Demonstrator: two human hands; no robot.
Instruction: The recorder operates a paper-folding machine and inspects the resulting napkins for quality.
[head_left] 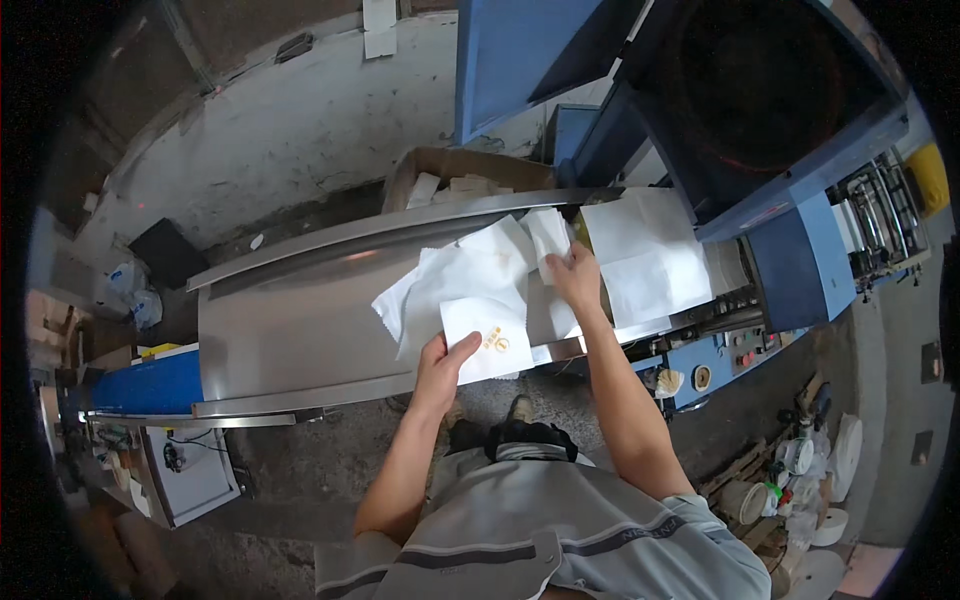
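Left hand: the left hand [437, 375] grasps the near edge of a printed white paper [480, 322], with the thumb lying on top of it.
Printed white paper: it lies at the near side of the worktop [300, 310], in front of the person; its golden print shows beside the thumb.
Right hand: the right hand [574, 275] pinches a small white paper stack [545, 232] at its near end, near the right end of the worktop.
Loose white papers: these loose white papers [465, 270] overlap between the two hands, turned at different angles.
Worktop: it is of shiny metal, long, with raised rails.
Right side: a wide white sheet [655, 250] lies next to the blue machine [800, 265].
Behind worktop: a cardboard box [400, 182] contains white pieces.
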